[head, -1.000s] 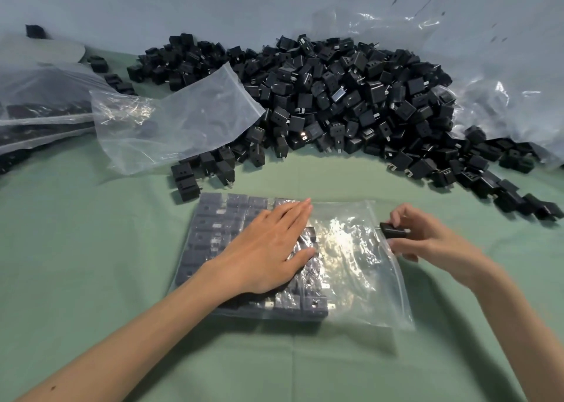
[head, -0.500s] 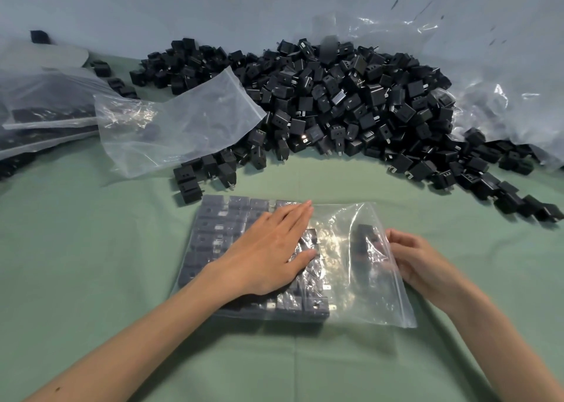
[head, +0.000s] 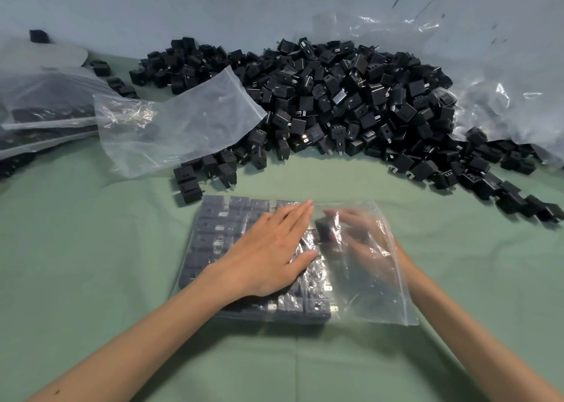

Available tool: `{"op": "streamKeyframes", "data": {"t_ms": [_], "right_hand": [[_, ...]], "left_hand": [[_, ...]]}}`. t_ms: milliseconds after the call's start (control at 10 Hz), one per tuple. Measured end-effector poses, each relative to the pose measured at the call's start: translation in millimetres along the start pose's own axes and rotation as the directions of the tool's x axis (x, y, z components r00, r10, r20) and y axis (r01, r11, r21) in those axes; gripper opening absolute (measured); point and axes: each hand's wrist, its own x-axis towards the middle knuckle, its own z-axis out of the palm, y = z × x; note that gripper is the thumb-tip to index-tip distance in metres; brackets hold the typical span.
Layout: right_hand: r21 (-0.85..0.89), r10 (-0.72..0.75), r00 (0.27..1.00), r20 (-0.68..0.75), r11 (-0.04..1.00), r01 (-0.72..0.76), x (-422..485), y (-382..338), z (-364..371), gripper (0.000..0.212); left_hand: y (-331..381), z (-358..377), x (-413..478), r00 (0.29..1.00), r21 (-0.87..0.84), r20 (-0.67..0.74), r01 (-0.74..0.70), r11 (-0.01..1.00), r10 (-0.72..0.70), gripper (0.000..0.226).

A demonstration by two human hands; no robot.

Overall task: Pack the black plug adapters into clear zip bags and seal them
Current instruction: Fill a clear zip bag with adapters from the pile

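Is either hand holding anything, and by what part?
Left hand presses flat on the zip bag, gripping nothing. Right hand, inside the bag, is at an adapter; grip too blurred to tell.

We take this for a small packing workshop, a bench for hand work rather than a home. A table (head: 91, 264) under plain green cloth stands against a bare, scuffed pale-blue wall (head: 152, 5). A bulk heap of identical black plug adapters (head: 351, 96) lies loose on it. We also see an empty clear zip bag (head: 183, 127) beside the heap, filled bags (head: 45, 118) stacked at the left edge, and crumpled plastic sheeting (head: 503, 81) at the right.
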Motion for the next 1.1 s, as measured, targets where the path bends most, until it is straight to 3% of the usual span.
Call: {"op": "streamKeyframes", "data": {"t_ms": [100, 200, 300, 400, 500, 600, 700, 800, 900, 1000, 1100], "right_hand": [[-0.175, -0.024, 0.994, -0.103, 0.984, 0.006, 13.4, 6.2, 10.0, 0.031], [-0.165, 0.056, 0.994, -0.094, 0.984, -0.071, 17.4, 5.5, 21.6, 0.061], [-0.183, -0.13, 0.987, -0.095, 0.977, 0.111, 19.6, 14.0, 28.9, 0.07], [-0.035, -0.024, 0.996, -0.086, 0.999, 0.021, 18.8, 12.9, 29.8, 0.093], [0.089, -0.042, 0.984, -0.175, 0.994, 0.058, 15.4, 18.4, 42.7, 0.054], [0.153, 0.0, 0.979, -0.205, 0.988, 0.032, 17.2, 25.0, 46.3, 0.03], [0.521, 0.053, 0.998, -0.028, 0.853, -0.031, 17.6, 23.4, 54.3, 0.027], [0.674, -0.031, 0.992, 0.125, 0.736, -0.062, 7.5, -0.5, 38.3, 0.039], [0.278, -0.041, 0.867, 0.496, 0.954, -0.114, 4.7, -1.9, -20.7, 0.064], [-0.234, 0.404, 0.792, 0.457, 0.914, -0.331, 17.8, -8.2, -102.8, 0.028], [-0.342, 0.355, 0.935, 0.016, 0.88, -0.329, 67.1, -13.9, -134.9, 0.025]], "left_hand": [[0.2, 0.6, 0.3, 1.0, -0.006, -0.005, 0.0, 1.0, 0.0, 0.074], [0.6, 0.7, 0.4, 1.0, -0.019, -0.009, 0.004, 1.0, -0.004, 0.075], [0.2, 1.4, 0.4, 1.0, -0.026, -0.01, 0.009, 1.0, -0.009, 0.076], [-0.4, 2.2, 1.0, 1.0, -0.026, -0.023, 0.012, 1.0, -0.012, 0.076], [-0.3, 2.8, 1.2, 0.999, -0.032, -0.03, 0.011, 0.999, -0.012, 0.076], [0.1, 3.0, 1.4, 0.999, -0.008, -0.053, 0.004, 1.0, -0.004, 0.077], [0.5, 3.1, 2.3, 0.998, 0.054, -0.07, -0.005, 0.999, 0.008, 0.077], [-0.5, 3.8, 2.3, 0.999, 0.064, -0.045, 0.002, 0.998, 0.001, 0.076], [-1.5, 4.4, 1.9, 0.999, 0.068, -0.032, 0.012, 0.998, -0.01, 0.077], [-0.5, 4.2, 1.7, 1.0, 0.057, -0.023, 0.011, 0.998, -0.009, 0.078], [-0.2, 4.2, 2.4, 1.0, 0.058, -0.029, 0.009, 0.998, -0.007, 0.077]]}}
